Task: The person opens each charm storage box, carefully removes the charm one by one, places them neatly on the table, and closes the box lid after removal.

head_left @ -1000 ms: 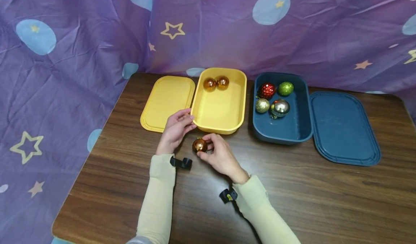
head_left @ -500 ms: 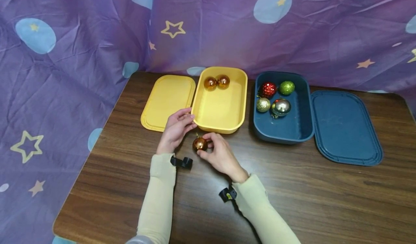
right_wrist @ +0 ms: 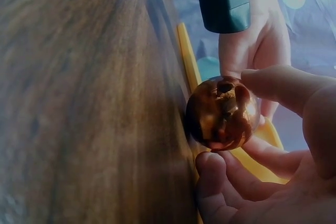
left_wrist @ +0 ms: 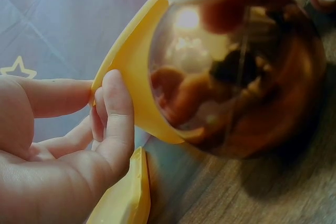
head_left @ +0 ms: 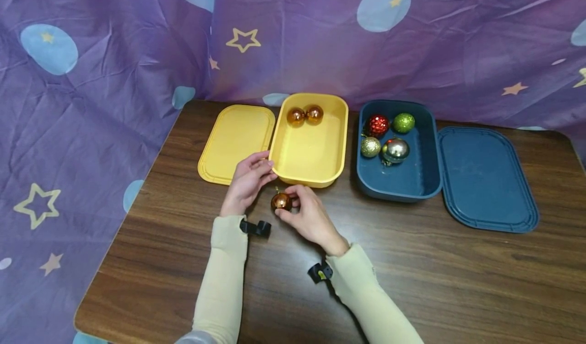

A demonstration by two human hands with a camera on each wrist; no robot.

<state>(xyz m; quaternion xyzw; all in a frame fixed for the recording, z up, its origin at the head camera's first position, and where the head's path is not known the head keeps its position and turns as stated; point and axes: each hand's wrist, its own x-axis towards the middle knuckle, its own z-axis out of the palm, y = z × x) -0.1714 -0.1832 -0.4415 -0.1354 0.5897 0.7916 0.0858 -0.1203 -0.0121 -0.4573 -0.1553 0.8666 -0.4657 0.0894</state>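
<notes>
My right hand holds a shiny copper-coloured Christmas bauble between thumb and fingertips, in front of the yellow box. In the right wrist view the thumb lies on one side of the bauble and the fingers on the other, close to the tabletop. My left hand pinches the yellow box's rim at its near left corner, thumb and finger meeting over the edge in the left wrist view. Two similar amber baubles sit at the far end inside this box.
The yellow lid lies left of its box. To the right stands a blue box containing red, green, gold and silver baubles. Its blue lid lies farther right. A purple patterned cloth hangs behind the wooden table.
The held bauble has turned slightly in my right fingers, and its small hanging loop shows more clearly. My left hand stays on the yellow box's rim.
</notes>
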